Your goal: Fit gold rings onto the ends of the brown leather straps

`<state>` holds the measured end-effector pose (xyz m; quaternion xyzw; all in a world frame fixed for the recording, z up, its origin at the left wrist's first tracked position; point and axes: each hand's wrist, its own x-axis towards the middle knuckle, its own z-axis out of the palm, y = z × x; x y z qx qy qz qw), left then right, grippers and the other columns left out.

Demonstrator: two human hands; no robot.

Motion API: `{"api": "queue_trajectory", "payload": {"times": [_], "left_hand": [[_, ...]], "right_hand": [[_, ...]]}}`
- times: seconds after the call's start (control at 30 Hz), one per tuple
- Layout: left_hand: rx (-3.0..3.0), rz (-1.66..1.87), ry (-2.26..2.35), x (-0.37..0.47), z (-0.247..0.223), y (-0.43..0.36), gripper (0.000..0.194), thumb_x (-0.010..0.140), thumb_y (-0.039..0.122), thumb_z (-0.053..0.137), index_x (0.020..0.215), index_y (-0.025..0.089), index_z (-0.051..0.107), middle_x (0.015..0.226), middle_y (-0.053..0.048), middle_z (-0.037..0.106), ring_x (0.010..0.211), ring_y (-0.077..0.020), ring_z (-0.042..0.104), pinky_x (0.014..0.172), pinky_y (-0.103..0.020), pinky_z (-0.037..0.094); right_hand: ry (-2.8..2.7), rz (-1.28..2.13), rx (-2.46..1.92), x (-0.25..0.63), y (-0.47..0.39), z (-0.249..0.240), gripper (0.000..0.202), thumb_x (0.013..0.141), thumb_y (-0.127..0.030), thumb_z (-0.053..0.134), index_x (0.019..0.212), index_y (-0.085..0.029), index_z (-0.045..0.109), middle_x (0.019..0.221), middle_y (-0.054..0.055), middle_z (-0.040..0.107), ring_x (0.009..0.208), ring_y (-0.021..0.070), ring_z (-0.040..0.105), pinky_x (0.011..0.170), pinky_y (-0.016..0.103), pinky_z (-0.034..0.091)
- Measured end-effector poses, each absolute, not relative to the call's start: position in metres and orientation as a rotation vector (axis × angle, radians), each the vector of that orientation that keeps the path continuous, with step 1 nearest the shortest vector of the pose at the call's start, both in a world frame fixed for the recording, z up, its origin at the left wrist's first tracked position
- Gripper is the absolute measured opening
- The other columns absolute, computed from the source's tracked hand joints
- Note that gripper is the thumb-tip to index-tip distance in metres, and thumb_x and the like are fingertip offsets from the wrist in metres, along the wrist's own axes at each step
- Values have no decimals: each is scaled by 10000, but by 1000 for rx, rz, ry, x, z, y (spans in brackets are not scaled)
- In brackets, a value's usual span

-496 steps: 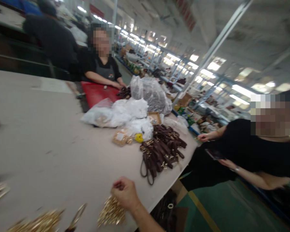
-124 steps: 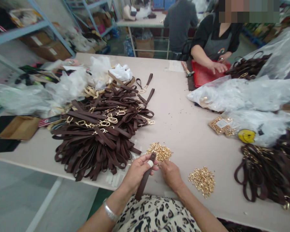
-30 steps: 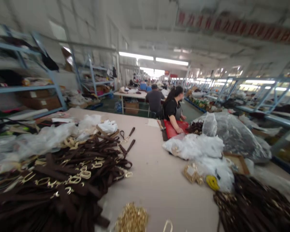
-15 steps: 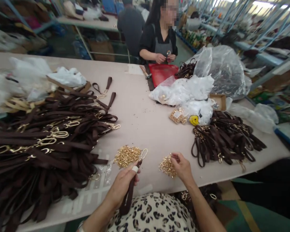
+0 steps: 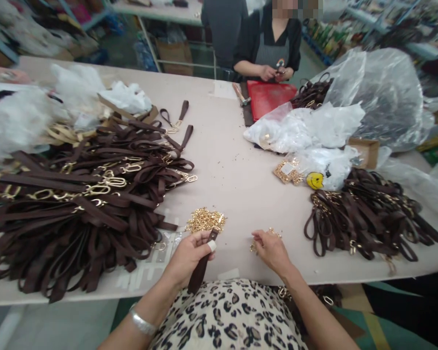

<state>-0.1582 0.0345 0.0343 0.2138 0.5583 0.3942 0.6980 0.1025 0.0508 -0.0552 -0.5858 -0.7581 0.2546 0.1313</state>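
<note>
My left hand (image 5: 191,253) is closed round a dark brown strap (image 5: 200,274), with white tape on the thumb. Just beyond its fingers lies a heap of small gold metal pieces (image 5: 204,218). My right hand (image 5: 272,249) is over a second small gold heap (image 5: 253,247), partly covering it, with its fingertips drawn together; anything between them is too small to make out. At the left a large pile of brown straps (image 5: 95,228) with gold rings and clasps covers the table (image 5: 226,194).
More brown straps (image 5: 372,214) lie at the right. Behind them are white plastic bags (image 5: 306,126), a bag of gold pieces (image 5: 287,169) and a small carton (image 5: 365,151). Across the table a person (image 5: 273,48) works by a red sheet (image 5: 268,99) and a hammer (image 5: 242,95).
The view has tilted down and shifted left. My right hand has moved from the edge of its gold heap to over it. The gold ring at the left strap's end no longer shows clearly.
</note>
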Motion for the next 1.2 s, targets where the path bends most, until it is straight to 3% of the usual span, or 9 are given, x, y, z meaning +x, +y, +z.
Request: {"api": "queue_trajectory", "payload": {"times": [0.17, 0.5, 0.83, 1.03, 1.13, 1.2], "left_hand": [[518, 851, 1224, -158, 24, 31, 251, 668, 198, 722, 874, 142, 590, 644, 46, 570, 554, -81, 529, 529, -187, 433], [510, 810, 1193, -160, 12, 27, 278, 668, 196, 733, 909, 128, 612, 708, 26, 605, 603, -78, 549, 593, -196, 449], [560, 829, 1214, -149, 23, 26, 251, 642, 175, 702, 880, 117, 651, 676, 20, 613, 589, -81, 559, 588, -197, 454], [576, 858, 1205, -142, 19, 24, 241, 654, 185, 686, 886, 131, 651, 707, 15, 624, 608, -104, 570, 599, -231, 475], [627, 883, 1231, -137, 19, 23, 239, 664, 153, 656, 903, 138, 665, 755, 2, 649, 660, -114, 578, 622, -230, 467], [682, 904, 1231, -135, 21, 23, 245, 674, 125, 631, 914, 142, 676, 800, -12, 675, 706, -125, 590, 653, -233, 463]], "right_hand": [[-2416, 660, -1625, 93, 35, -57, 223, 838, -106, 525, 1008, -219, 613, 864, 32, 670, 855, 195, 588, 791, 295, 416], [-2648, 311, -1514, 91, 19, -71, 183, 876, -101, 509, 987, -201, 616, 777, 52, 609, 787, 219, 506, 721, 328, 337], [-2648, 188, -1394, 91, 18, -76, 179, 860, -75, 520, 955, -177, 632, 757, 66, 614, 761, 223, 507, 716, 341, 360], [-2442, 365, -1470, 81, 24, -73, 173, 888, -114, 487, 977, -180, 618, 789, 52, 658, 767, 196, 596, 709, 319, 457], [-1882, 870, -1510, 64, 28, -51, 115, 891, -238, 556, 988, -188, 594, 851, 35, 692, 763, 163, 651, 698, 285, 522], [-1480, 1155, -1456, 51, 30, -31, 181, 837, -308, 646, 965, -191, 594, 835, 27, 697, 740, 162, 665, 673, 281, 542]]}}
